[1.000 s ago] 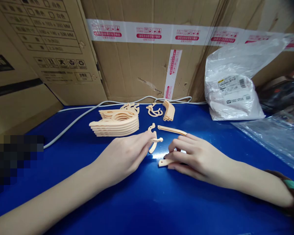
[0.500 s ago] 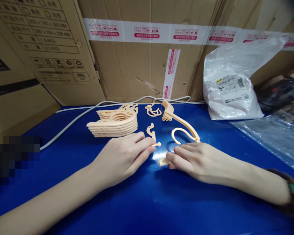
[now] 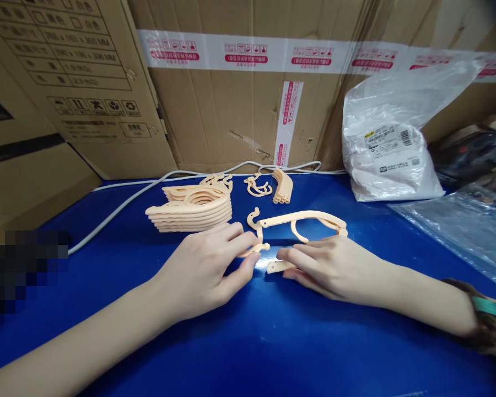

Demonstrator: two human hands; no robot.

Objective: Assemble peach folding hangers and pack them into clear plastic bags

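My left hand [image 3: 209, 262] is closed on a small cream plastic hanger piece [image 3: 264, 247], whose knobbed end pokes out between thumb and forefinger. Just behind those fingertips is a cream hook [image 3: 253, 218]. In my right hand [image 3: 324, 267] the fingers close round a cream plastic hanger arm [image 3: 276, 267], its holed end pointing left. Beyond the right knuckles stretches another hanger arm [image 3: 306, 216], with a curved piece [image 3: 298, 231] under it; its left end meets or overlaps the hook. My fingers hide part of both held pieces.
A stack of folded cream hangers [image 3: 190, 212] lies left, loose hooks [image 3: 217, 181] behind it. Further right are more hooks [image 3: 258, 186] and stacked arms [image 3: 281, 186]. A white cable [image 3: 124, 212] crosses the blue table [image 3: 248, 342]; cardboard boxes [image 3: 231, 116] and a white bag [image 3: 392, 160] stand behind.
The hanger arm beyond my right hand has swung away from the stacked arms, its left end now near the hook. My left thumb has dropped slightly, exposing more of the small piece.
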